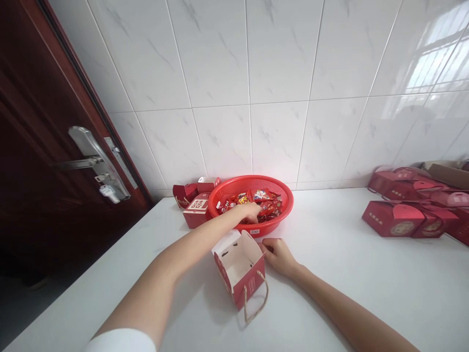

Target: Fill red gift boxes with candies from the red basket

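An oval red plastic basket [254,228] stands against the wall and holds many red-wrapped packets [263,195]. My left hand [251,212] reaches into it over the packets; its fingertips are too small and partly hidden to tell what they hold. In front of the basket is an open red box [240,274] with a pale inside and rope handles; nothing is visible within it apart from small slots. My right hand [279,255] rests at the box's right side with curled fingers, close to its edge; whatever they pinch cannot be made out.
Several red boxes [197,211] sit left of the basket. More closed red boxes [395,220] are grouped at the right, with a brown carton [449,175] behind. A tiled wall [278,142] bounds the white table [326,244]; a dark red door [40,127] is at left.
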`<state>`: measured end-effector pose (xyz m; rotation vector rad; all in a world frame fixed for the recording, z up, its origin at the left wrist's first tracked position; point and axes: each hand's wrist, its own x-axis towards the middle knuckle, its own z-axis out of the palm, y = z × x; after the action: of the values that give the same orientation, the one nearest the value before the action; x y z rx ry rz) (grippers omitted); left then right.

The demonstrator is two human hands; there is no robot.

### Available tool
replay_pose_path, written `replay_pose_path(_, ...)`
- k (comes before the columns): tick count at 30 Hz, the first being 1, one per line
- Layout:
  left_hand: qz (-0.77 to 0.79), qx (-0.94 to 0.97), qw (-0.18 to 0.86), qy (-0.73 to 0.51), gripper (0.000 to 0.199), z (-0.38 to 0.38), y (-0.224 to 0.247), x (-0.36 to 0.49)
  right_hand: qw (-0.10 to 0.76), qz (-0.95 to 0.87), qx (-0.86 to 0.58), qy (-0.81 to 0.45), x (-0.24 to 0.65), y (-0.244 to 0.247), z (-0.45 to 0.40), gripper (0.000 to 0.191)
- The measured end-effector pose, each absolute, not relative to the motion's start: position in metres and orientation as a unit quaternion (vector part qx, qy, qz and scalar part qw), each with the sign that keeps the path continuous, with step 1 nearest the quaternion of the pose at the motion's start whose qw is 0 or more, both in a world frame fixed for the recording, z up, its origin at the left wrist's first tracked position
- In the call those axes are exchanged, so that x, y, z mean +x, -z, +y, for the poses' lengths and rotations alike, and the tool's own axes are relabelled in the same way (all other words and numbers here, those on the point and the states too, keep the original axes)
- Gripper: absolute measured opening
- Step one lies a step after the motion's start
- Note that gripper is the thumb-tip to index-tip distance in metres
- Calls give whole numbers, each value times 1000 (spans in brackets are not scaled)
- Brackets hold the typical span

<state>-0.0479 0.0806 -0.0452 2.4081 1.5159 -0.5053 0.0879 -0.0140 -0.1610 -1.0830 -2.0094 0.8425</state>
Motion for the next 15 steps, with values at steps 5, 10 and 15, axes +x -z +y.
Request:
replay_pose_path(5, 516, 826, 122, 190, 56, 83, 46, -49, 345, -776, -418, -324, 88, 162, -13, 35)
replay_pose_path(10, 509, 834, 118, 178, 66, 84, 49, -56, 340, -776, -418, -327, 88, 162, -13, 36)
replay_pose_path(15, 499, 848, 97, 148, 55, 80, 51, -53, 336, -777, -418, -330, 88, 161, -14, 35)
